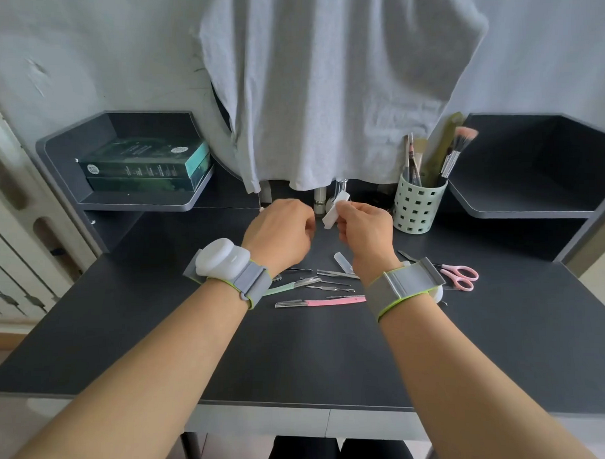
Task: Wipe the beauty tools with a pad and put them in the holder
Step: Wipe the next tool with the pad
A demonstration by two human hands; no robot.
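Head view: right hand [364, 228] with flat white pad [334, 210], pinched.

I have one view only, from the head-worn wide-angle camera, so no second view shares any of the scene. It looks forward and down over the dark desk [289, 359], squarely facing the wall behind it. Both forearms enter from the bottom edge and converge near frame centre. The desk's near edge sits low in frame; side shelves bow outward at the margins from lens distortion.
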